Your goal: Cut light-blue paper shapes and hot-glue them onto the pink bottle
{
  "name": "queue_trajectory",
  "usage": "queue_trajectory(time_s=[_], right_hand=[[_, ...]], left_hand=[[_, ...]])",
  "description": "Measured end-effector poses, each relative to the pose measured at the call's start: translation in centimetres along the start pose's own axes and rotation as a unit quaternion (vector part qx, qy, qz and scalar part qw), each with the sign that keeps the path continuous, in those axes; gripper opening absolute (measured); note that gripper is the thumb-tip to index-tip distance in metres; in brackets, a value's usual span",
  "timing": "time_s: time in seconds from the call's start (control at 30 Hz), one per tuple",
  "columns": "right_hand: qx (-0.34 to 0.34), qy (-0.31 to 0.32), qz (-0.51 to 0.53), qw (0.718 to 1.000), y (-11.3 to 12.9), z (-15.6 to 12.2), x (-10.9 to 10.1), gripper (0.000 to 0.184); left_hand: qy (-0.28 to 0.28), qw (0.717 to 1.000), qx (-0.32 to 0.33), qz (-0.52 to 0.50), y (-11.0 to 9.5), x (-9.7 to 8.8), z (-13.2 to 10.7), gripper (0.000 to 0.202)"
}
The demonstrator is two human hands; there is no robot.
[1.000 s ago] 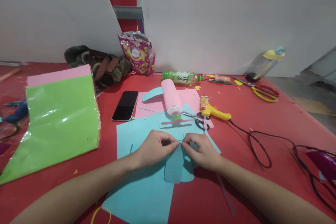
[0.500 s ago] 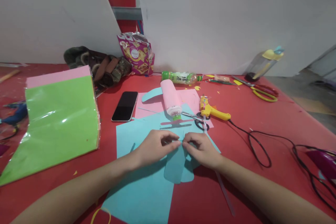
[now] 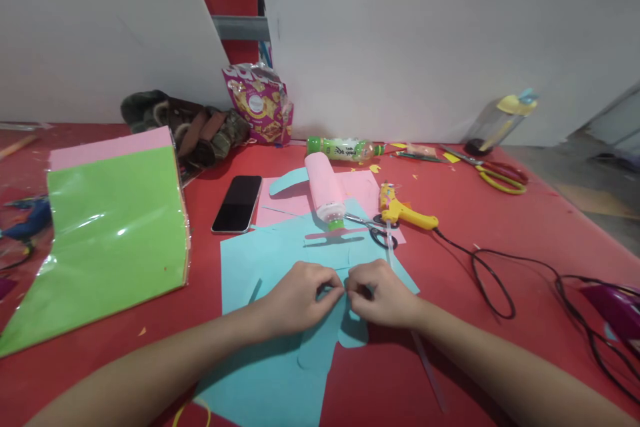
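Note:
My left hand (image 3: 299, 297) and my right hand (image 3: 381, 293) meet at the fingertips over a light blue paper sheet (image 3: 260, 373) on the red table (image 3: 500, 320). Both hands pinch a rounded light blue paper cut-out (image 3: 350, 333) at its top edge. Its lower lobes stick out below my hands. The fingers of both hands are curled tight together.
A pink-wrapped bottle (image 3: 325, 190), small scissors (image 3: 373, 228) and a yellow glue gun (image 3: 403, 211) with a black cord (image 3: 493, 280) lie just beyond. A phone (image 3: 237, 203) and a green and pink paper pack (image 3: 107, 227) are left. Yellow scissors (image 3: 500, 177) lie far right.
Both hands have drawn a little nearer to me and closed tighter. The blue cut-out has shifted and tilted under them.

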State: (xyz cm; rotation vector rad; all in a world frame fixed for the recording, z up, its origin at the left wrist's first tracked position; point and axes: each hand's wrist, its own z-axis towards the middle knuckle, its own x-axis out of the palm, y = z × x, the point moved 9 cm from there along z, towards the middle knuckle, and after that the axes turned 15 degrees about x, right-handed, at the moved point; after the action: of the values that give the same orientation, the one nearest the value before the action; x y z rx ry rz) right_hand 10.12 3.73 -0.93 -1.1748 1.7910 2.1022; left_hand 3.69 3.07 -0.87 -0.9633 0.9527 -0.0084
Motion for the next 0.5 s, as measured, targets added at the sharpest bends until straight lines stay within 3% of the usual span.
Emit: queue_trajectory(time_s=[0.27,0.5], right_hand=[[0.049,-0.029,0.023,0.998,-1.0,0.6,-1.6,0.015],[-0.035,-0.030,-0.014,0.999,1.2,-0.2,-0.8,0.010]], left_hand=[[-0.054,0.998,-0.012,0.015,0.4,-2.5,0.3,0.018],[-0.024,0.999,-0.023,0.004,0.7,-0.9,0.1,0.019]])
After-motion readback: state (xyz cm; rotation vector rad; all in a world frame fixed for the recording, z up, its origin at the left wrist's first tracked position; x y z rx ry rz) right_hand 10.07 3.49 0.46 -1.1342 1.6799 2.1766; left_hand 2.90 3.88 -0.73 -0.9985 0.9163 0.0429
